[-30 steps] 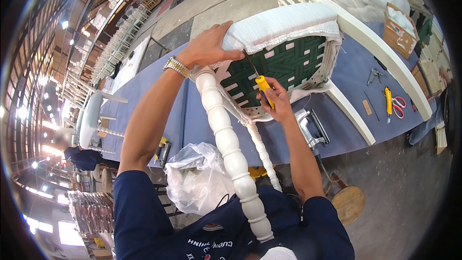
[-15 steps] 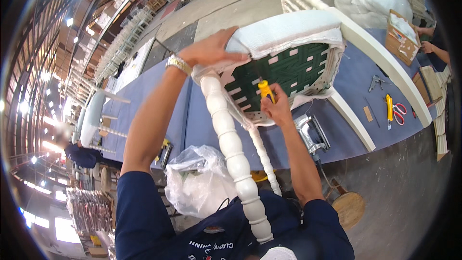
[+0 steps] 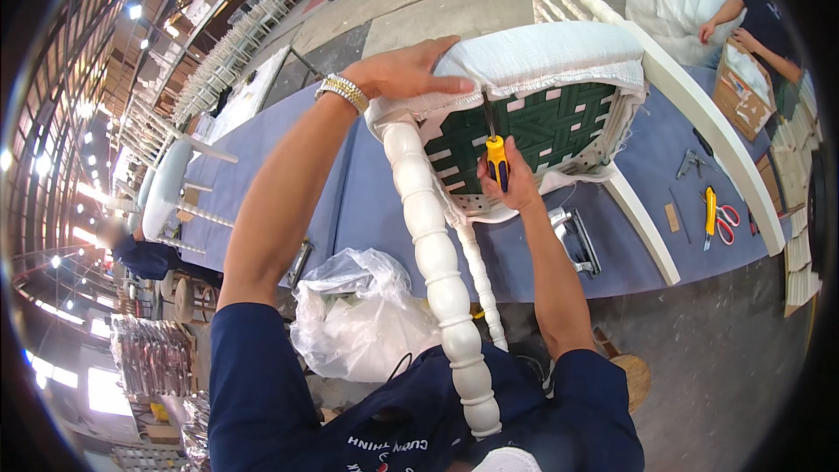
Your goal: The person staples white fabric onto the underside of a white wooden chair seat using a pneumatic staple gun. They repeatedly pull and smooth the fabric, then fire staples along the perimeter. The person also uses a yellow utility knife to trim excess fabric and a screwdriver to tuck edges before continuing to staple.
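At one o'clock, the seat cover (image 3: 551, 52) was matt, woven cloth; at two, the tool handle (image 3: 497, 160) smooth plastic; at seven, the bag (image 3: 358, 319) crinkled, glossy plastic.

Beyond the far edge of the blue-topped table (image 3: 367, 210), rows of white chairs (image 3: 223, 70) stand on grey floor (image 3: 699, 341). A round wooden stool (image 3: 639, 380) sits below the near edge. Bright windows (image 3: 109, 392) glare leftward.

Plastic bag (image 3: 363, 328), perhaps a stool (image 3: 639, 380)
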Tool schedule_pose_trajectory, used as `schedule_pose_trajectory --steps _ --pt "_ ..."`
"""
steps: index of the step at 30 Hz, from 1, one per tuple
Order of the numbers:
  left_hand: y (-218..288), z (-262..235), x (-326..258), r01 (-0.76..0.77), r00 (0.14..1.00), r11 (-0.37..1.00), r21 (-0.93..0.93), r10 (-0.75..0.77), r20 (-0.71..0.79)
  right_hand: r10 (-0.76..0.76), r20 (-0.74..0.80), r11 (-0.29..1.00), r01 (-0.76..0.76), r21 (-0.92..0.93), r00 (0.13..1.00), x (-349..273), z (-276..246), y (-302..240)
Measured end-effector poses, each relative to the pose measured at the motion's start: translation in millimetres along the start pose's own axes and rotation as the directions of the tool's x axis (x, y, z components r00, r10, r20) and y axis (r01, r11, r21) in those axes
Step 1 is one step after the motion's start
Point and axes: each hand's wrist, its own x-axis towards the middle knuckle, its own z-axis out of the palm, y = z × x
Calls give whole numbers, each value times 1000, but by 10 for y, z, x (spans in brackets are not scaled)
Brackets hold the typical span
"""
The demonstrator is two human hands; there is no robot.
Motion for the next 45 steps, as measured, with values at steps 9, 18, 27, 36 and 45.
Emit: schedule_pose_trajectory --steps 9,18,27,36,45 --pt "-72 129 -318 -170 983 950 262 184 -29 -338 -871 753 657 -23 357 -1610 11 321" --pt "-367 -242 -110 -20 1000 991 -130 19 -8 62 -969 540 808 235 241 -4165 -1409 630" --pt "-110 139 -283 -58 990 970 235 86 -109 -448 -661 848 53 -527 602 -1573 759 269" --pt "-53 136 -255 -19 987 972 235 56 -151 -794 -68 225 189 -956 604 -619 921 307" --pt "-21 158 -275 20 983 973 230 22 -181 -888 56 14 147 -989 456 -604 877 176"
